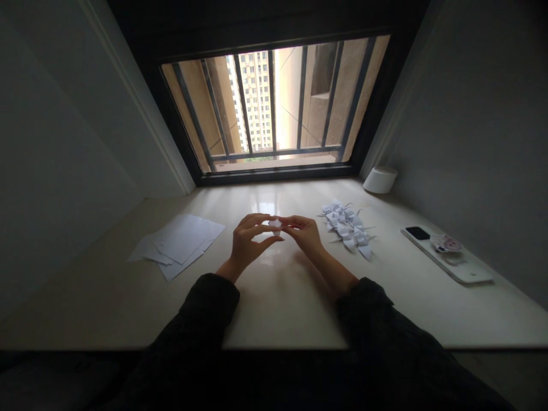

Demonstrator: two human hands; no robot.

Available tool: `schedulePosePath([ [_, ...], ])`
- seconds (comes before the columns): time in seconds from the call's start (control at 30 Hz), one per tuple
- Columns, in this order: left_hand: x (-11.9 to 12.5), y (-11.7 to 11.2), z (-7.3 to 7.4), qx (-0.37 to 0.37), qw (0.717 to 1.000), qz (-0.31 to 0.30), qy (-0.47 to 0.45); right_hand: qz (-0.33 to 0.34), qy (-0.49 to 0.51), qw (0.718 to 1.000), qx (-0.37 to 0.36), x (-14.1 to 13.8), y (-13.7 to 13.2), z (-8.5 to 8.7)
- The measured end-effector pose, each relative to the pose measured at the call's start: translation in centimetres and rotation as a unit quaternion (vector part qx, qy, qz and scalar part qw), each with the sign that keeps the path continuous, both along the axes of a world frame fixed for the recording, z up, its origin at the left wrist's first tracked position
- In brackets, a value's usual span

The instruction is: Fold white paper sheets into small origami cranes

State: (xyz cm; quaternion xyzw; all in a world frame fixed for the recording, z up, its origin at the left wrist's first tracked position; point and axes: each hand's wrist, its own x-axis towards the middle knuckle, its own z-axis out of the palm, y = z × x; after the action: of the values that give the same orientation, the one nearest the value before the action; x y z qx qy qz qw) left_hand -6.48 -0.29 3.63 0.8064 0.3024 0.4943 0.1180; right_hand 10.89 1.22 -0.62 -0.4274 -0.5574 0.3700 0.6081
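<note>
A small folded piece of white paper (275, 225) is held up between my two hands, above the middle of the pale tabletop. My left hand (252, 235) grips its left side with the fingers, the thumb stretched out below. From the right, my right hand (303, 231) pinches the same paper between thumb and fingertips. The fingers hide part of the folds. Just right of my right hand lies a heap of folded white paper cranes (346, 224). Farther off to the left rests a loose stack of white paper sheets (182, 240).
At the right a white phone (454, 260) with a cartoon grip on its back lies face down. A white cylindrical object (380, 180) stands in the back right corner. Behind the pale surface (282, 319) is a barred window (274, 108), with walls on both sides.
</note>
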Motion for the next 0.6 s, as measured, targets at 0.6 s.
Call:
schedulePosePath([
  [0.6,0.2,1.7,-2.0,-0.47,0.853,-0.071,-0.216,0.044,-0.035,0.994,0.094,0.1,-0.6,0.5],
])
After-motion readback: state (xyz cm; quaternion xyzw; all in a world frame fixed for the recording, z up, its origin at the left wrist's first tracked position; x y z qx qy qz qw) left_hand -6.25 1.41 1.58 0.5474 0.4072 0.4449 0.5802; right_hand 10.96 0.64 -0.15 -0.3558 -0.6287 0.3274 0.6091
